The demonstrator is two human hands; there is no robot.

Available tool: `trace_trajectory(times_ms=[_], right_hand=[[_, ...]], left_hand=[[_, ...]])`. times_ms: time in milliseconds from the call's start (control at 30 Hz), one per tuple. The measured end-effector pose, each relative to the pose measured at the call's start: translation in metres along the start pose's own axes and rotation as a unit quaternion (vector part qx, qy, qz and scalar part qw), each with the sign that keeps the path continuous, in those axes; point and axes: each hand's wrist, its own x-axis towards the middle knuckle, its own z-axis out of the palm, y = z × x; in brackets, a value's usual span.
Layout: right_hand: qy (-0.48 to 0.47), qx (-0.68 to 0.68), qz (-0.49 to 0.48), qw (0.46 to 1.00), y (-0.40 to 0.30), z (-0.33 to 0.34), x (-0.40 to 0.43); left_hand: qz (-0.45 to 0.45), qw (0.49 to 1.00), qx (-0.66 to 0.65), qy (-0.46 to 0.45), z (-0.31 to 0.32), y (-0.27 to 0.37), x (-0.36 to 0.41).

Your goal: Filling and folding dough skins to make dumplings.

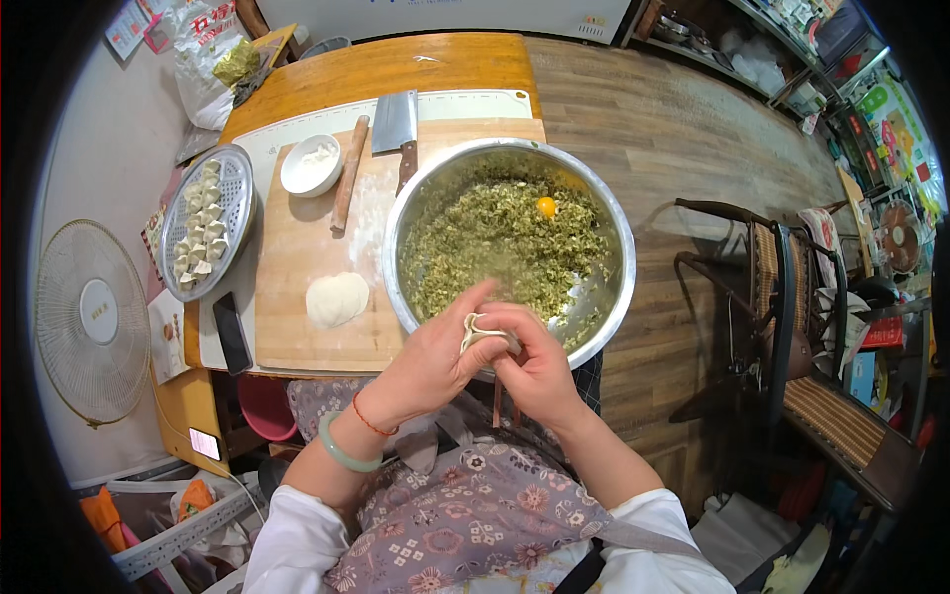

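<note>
Both hands meet over the near rim of a large steel bowl [622, 223]. Between the fingers of my left hand [438, 356] and my right hand [538, 364] is a folded dumpling [472, 332], its pale dough edge facing up. Chopped green filling [490, 230] spreads inside the bowl, with an egg yolk [546, 206] on top. To the left, a few overlapping round dough wrappers [337, 298] lie on the wooden board [289, 252]. A steamer tray [178, 215] at the far left carries several shaped dumplings [202, 223]. The inside of the dumpling is hidden.
A rolling pin [349, 174], a white bowl of flour [312, 167] and a cleaver [395, 122] stand behind the wrappers. A phone [232, 333] lies near the table's front left edge. An electric fan [93, 319] is at left; chairs [787, 297] are at right.
</note>
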Motion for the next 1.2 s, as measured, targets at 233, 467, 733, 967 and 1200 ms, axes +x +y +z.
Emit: trace_trajectory(times_ms=[233,467,733,967,1200], right_hand=[[-0.022,-0.164,0.078,0.983,-0.024,0.0,0.006],[0.007,-0.203,0.051,0.978,-0.035,-0.003,0.008],[-0.137,-0.115,-0.028,0.984,-0.016,-0.011,0.014],[-0.143,-0.211,-0.101,0.962,-0.015,-0.013,0.014],[-0.147,-0.217,-0.106,0.959,0.002,-0.012,0.013]], left_hand=[[-0.033,0.998,0.061,-0.006,-0.002,-0.001,-0.004],[-0.12,0.946,-0.3,0.013,0.001,-0.008,-0.008],[-0.113,0.923,-0.366,-0.037,0.008,-0.006,-0.015],[-0.041,0.975,-0.213,-0.05,0.005,-0.011,-0.014],[-0.002,0.988,-0.142,-0.059,0.007,-0.016,-0.012]])
